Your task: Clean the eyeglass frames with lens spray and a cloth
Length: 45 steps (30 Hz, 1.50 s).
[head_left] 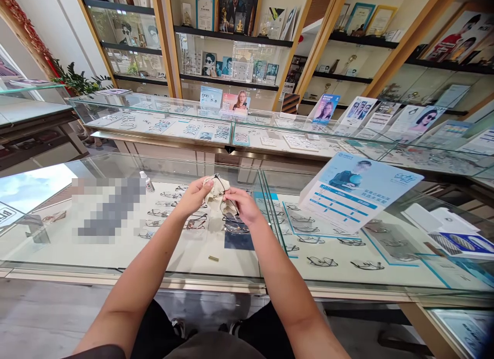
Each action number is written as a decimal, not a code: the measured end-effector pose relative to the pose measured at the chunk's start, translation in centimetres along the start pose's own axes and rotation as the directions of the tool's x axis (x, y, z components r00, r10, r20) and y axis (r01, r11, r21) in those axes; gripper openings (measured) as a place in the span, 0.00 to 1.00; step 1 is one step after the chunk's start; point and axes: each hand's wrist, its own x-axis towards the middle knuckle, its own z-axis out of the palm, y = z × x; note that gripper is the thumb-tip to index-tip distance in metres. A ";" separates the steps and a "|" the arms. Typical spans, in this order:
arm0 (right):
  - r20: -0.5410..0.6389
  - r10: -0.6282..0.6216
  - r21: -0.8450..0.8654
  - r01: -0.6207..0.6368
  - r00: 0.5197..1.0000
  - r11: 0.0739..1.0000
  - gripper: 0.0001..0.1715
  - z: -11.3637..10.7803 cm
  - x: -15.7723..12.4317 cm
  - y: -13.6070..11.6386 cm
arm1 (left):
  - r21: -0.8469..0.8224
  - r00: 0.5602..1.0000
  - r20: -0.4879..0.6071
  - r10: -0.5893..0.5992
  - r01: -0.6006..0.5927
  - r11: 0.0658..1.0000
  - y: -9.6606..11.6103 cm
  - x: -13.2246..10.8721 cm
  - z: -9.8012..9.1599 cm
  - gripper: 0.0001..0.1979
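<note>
Both my hands are raised over a glass display counter [127,266]. My left hand [196,195] is closed on a pale cleaning cloth [216,192], bunched around part of a pair of dark-framed glasses [225,195]. My right hand [242,204] pinches the glasses by the frame, with one lens showing below the cloth. The two hands nearly touch. Under the glass lie rows of several spectacle frames [322,261].
A small white bottle [147,182] stands on the counter left of my hands. A blue-and-white leaflet stand [353,191] leans at the right, with papers [443,222] beyond it. A second glass counter [231,124] and wall shelves stand behind. A small brass piece [213,258] lies on the glass.
</note>
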 end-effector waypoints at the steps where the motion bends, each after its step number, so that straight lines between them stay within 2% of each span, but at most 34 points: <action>1: -0.007 -0.004 0.001 0.004 1.000 1.000 0.18 -0.1 0.0 -0.1 | -0.019 0.999 0.037 -0.020 0.021 1.000 0.1 0.0 -0.3 0.28; 4: -0.022 -0.005 0.003 0.005 1.000 1.000 0.20 -0.3 0.1 -0.2 | -0.046 0.990 0.117 -0.075 0.081 0.996 0.4 0.1 -0.8 0.27; 7: -0.018 0.007 0.013 -0.007 1.000 1.000 0.20 -0.1 0.1 0.0 | -0.052 0.991 0.103 -0.085 0.090 0.995 0.2 0.1 -0.5 0.28; 15: 0.005 0.001 0.017 -0.001 1.000 1.000 0.20 0.8 0.4 1.4 | 0.024 0.991 -0.134 -0.007 0.011 1.000 -0.4 0.0 1.4 0.25; 20: 0.014 -0.029 0.005 0.029 0.999 1.000 0.24 1.9 0.2 1.6 | 0.100 0.954 -0.277 0.112 -0.087 0.991 -0.3 -0.3 2.3 0.30; 26: 0.014 -0.106 -0.049 0.107 0.994 0.993 0.23 2.7 -0.3 1.3 | 0.058 0.929 -0.353 0.110 -0.096 0.994 -0.3 -0.6 3.0 0.34; 30: -0.021 -0.184 -0.076 0.182 0.983 0.980 0.20 2.4 -0.5 0.8 | -0.068 0.914 -0.406 0.023 -0.055 0.996 -0.4 -0.2 2.6 0.36; 36: -0.146 -0.283 0.047 0.292 0.948 0.955 0.17 1.0 -0.1 -0.1 | -0.249 0.880 -0.475 0.007 -0.143 0.958 -0.3 1.1 0.4 0.37; 39: -0.178 -0.305 0.073 0.321 0.936 0.944 0.15 0.4 0.1 -0.3 | -0.224 0.888 -0.459 0.034 -0.153 0.963 -0.1 1.0 -0.1 0.33; 42: -0.172 -0.331 0.076 0.347 0.928 0.935 0.14 0.2 0.2 -0.4 | -0.086 0.906 -0.409 0.112 -0.161 0.983 0.3 0.9 -0.2 0.23; 43: -0.171 -0.338 0.078 0.355 0.925 0.932 0.13 0.2 0.2 -0.4 | -0.013 0.913 -0.377 0.159 -0.177 0.984 0.6 0.9 -0.2 0.21; 45: -0.174 -0.347 0.085 0.365 0.921 0.927 0.13 0.2 0.1 -0.5 | 0.145 0.933 -0.253 0.257 -0.226 0.963 1.8 1.3 0.0 0.27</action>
